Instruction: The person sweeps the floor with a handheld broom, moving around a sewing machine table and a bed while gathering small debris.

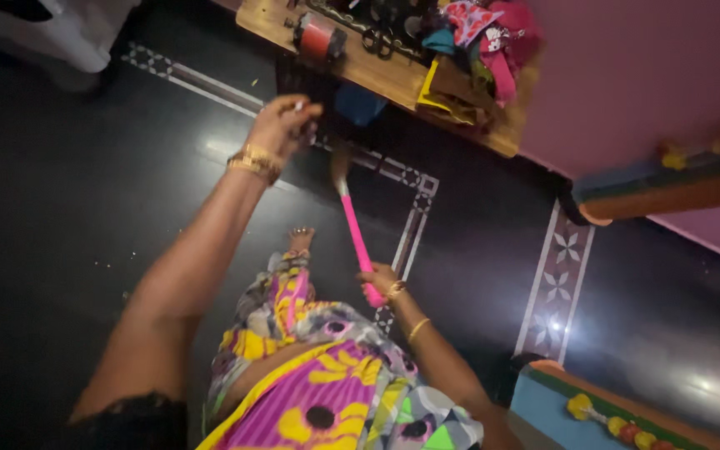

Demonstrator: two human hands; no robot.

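My left hand [281, 123], with gold bangles at the wrist, is stretched out over the dark floor, just in front of the wooden table [385, 77]. Its fingers are pinched on a small white scrap [297, 106]. My right hand [379, 279] is lower and nearer my body, closed around the pink handle of a broom [355, 233]. The handle slants up and left to the broom's pale bristle end [339, 165], which is blurred and lies on the floor below my left hand. My bare foot [300, 242] shows between the two arms.
The table carries a red thread spool [318, 37], black scissors [374, 40] and a heap of colourful cloth [477, 42]. The black floor has a white patterned border [558, 279]. A pink wall [643, 75] stands at right, a blue ledge with coloured beads [610, 421] at lower right.
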